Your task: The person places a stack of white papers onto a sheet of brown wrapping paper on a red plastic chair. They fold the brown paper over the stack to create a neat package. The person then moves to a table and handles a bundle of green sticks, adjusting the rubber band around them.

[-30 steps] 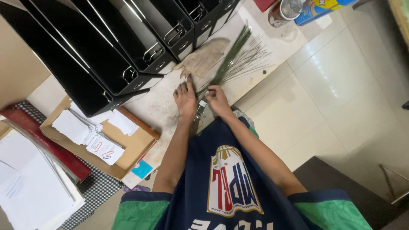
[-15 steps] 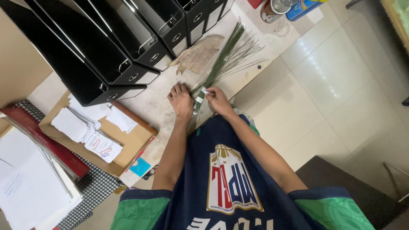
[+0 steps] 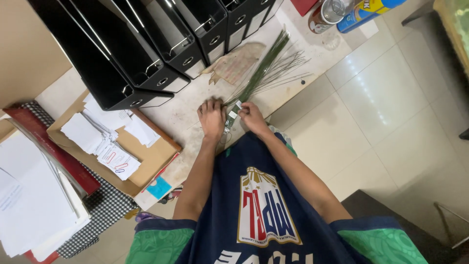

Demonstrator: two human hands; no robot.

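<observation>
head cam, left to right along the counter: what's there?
Stack of white papers → cardboard tray of paper slips → left hand → small light-coloured piece held between the hands → right hand → fanned-out ends of the green stem bundle → cans in the far corner.

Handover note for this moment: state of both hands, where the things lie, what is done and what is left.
Left hand: flat on the worn white counter, beside the base of the bundle of thin green stems.
Right hand: holds the bundle's base by its small white wrap.
Stems fan out toward the black binders.
Done: stems gathered at one end.
Left: far ends loose and splayed.
</observation>
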